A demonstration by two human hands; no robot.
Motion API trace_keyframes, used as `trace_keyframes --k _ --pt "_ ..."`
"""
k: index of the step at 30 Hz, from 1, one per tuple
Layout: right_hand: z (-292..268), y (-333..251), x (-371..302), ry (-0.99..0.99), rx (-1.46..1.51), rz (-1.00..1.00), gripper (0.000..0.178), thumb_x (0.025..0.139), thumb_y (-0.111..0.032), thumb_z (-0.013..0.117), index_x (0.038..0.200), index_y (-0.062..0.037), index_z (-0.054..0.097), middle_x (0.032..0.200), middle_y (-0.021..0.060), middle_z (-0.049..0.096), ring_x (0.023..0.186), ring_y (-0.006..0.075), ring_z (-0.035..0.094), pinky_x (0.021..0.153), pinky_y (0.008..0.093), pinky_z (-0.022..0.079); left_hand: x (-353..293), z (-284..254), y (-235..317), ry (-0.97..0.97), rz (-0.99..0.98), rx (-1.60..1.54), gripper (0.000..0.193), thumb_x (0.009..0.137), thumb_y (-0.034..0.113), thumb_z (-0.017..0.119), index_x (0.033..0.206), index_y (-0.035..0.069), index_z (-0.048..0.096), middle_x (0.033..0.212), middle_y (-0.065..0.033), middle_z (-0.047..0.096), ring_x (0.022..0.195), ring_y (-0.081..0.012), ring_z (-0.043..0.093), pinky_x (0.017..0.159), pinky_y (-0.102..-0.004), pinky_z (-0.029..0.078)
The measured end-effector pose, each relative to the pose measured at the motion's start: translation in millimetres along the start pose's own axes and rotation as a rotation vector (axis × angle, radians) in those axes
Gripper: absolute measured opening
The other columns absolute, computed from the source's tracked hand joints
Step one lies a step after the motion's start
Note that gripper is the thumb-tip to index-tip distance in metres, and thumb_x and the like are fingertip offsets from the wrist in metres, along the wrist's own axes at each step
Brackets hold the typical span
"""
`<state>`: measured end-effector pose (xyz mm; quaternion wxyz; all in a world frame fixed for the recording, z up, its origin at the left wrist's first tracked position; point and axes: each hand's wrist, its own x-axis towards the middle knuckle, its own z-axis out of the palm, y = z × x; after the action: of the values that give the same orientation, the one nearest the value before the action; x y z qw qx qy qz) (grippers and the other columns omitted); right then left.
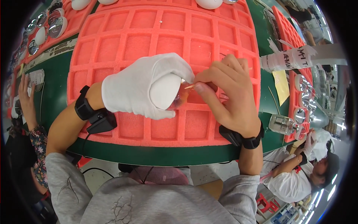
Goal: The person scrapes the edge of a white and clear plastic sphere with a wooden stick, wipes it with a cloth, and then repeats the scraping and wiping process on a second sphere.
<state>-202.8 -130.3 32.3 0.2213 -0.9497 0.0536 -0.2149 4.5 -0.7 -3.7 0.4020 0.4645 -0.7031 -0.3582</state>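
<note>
My left hand (145,87), in a white glove, is wrapped round a white dome-shaped shell (165,92) over the foam tray. The shell's shiny, mirror-like face (181,96) is turned toward my right hand and picks up reddish reflections. My bare right hand (231,95) is closed in a pinch on a thin wooden stick (190,86). The tip of this stick points at the shiny face, at its edge; whether it touches cannot be made out. Beneath both hands lies the pink foam tray (149,143) with square pockets.
More white and mirrored domes (57,27) sit in foam trays at the far left, and others (307,95) stand at the right. A glass jar (282,124) and yellow paper (281,87) lie on the green table (175,159). Co-workers sit on both sides; one person's hand (27,98) is at left.
</note>
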Motion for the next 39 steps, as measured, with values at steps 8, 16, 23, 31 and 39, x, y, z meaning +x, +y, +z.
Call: trace_keyframes --k 8,16,23,31,39 --pt "7.0 4.7 8.7 0.055 -0.002 -0.009 0.007 0.078 -0.009 0.073 0.082 -0.0089 0.067 0.074 0.0011 0.054 0.079 0.0210 0.047 0.083 0.0369 0.031 0.4 2.9 3.7 0.043 -0.108 -0.075 0.058 0.068 0.009 0.083 0.117 0.010 0.054 0.101 -0.0059 0.065 0.091 -0.0204 0.069 0.081 -0.0345 0.057" --pt "6.2 5.6 12.8 0.010 -0.049 -0.100 0.009 0.075 -0.012 0.072 0.079 -0.0087 0.065 0.076 0.0008 0.054 0.080 0.0221 0.046 0.084 0.0379 0.030 3.3 -0.8 13.5 -0.021 -0.304 -0.142 0.060 0.066 0.010 0.084 0.118 0.009 0.052 0.100 -0.0075 0.064 0.091 -0.0227 0.068 0.081 -0.0356 0.056" --pt "9.3 1.6 16.8 0.036 -0.147 -0.160 0.013 0.072 -0.018 0.072 0.075 -0.0089 0.063 0.078 0.0019 0.054 0.079 0.0238 0.046 0.083 0.0393 0.028 0.7 3.9 0.7 0.017 -0.133 0.007 0.062 0.065 0.015 0.084 0.118 0.009 0.053 0.107 -0.0111 0.064 0.095 -0.0305 0.067 0.080 -0.0385 0.056" --pt "22.1 2.8 16.0 0.040 0.211 0.107 0.019 0.083 0.001 0.063 0.101 -0.0045 0.058 0.081 0.0005 0.057 0.079 0.0131 0.049 0.074 0.0274 0.036 -2.4 5.9 -3.4 0.042 -0.153 0.025 0.079 0.061 0.014 0.087 0.129 0.005 0.050 0.117 -0.0115 0.062 0.105 -0.0240 0.063 0.091 -0.0364 0.053" --pt "27.0 8.7 16.8 0.059 0.233 0.057 0.024 0.085 0.009 0.055 0.107 -0.0035 0.053 0.082 0.0014 0.061 0.073 0.0060 0.057 0.068 0.0187 0.038 -2.8 3.6 -4.5 -0.027 -0.154 -0.002 0.084 0.061 0.015 0.087 0.134 0.004 0.047 0.119 -0.0122 0.062 0.108 -0.0257 0.063 0.093 -0.0381 0.052"
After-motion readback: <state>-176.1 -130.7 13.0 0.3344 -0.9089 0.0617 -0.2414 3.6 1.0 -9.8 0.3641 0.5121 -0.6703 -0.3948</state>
